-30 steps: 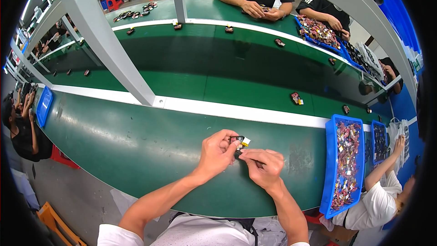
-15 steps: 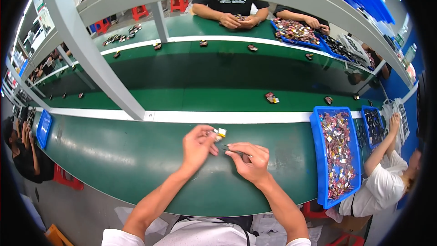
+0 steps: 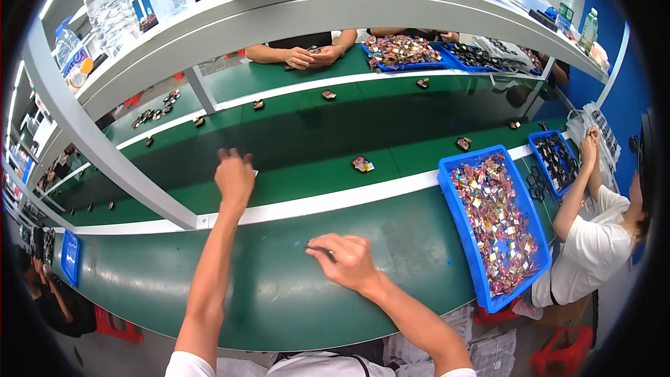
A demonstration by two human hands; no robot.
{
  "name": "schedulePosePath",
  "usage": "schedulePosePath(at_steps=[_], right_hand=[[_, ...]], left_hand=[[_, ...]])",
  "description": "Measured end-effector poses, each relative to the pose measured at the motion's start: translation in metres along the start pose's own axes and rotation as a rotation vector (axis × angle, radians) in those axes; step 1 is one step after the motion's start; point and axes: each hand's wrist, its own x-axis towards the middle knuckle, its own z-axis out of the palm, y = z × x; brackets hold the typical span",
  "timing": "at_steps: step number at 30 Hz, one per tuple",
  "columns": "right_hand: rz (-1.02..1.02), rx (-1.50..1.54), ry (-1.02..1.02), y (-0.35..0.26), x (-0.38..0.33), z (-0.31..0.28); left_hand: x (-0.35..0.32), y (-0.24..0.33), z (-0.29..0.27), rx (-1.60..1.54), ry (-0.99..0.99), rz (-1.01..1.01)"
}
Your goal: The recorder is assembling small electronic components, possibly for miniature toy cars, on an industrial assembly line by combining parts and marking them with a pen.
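My left hand (image 3: 235, 180) reaches far forward over the green conveyor belt (image 3: 307, 181), its fingers smeared by motion. A small pale bit shows at its right edge; whether the fingers grip it I cannot tell. My right hand (image 3: 347, 262) hovers above the near green worktop (image 3: 279, 300), closed on thin dark tweezers (image 3: 325, 253) that point left. On the belt to the right of my left hand lies a small dark and reddish electronic part (image 3: 362, 164) with a white and yellow tab.
A blue tray (image 3: 447, 188) heaped with small reddish parts stands at right, with a smaller blue tray (image 3: 574, 165) of black pieces beyond. A grey shelf post (image 3: 105, 126) rises at left. Co-workers sit opposite and at right. Several parts dot the belt.
My left hand has moved forward and left from the worktop to the belt, carrying the small part away from the tweezers. My right hand has shifted slightly left and nearer. The view has tilted.
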Motion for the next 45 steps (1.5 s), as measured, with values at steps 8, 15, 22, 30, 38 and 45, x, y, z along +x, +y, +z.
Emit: schedulePosePath(at_steps=[8,15,22,30,38,45], right_hand=[[0.002,-0.024,-0.031,0.007,-0.005,0.001],[0.013,-0.044,-0.039,0.006,0.0,0.002],[0.066,0.025,-0.025,0.001,0.0,-0.002],[0.567,0.37,-0.014,0.005,-0.005,-0.003],[0.703,0.592,0.043,-0.013,0.002,-0.008],[0.624,0.376,0.024,-0.015,-0.001,0.0]], left_hand=[[-0.005,0.144,0.057,-0.843,-0.698,0.191],[-0.003,0.156,0.094,-0.636,-0.765,0.32],[-0.018,0.133,0.039,-0.761,-0.689,0.061],[-0.105,0.047,-0.033,-1.034,-0.636,-0.211],[-0.182,0.032,-0.068,-1.215,-0.557,-0.403],[-0.183,0.029,-0.064,-1.298,-0.539,-0.361]])
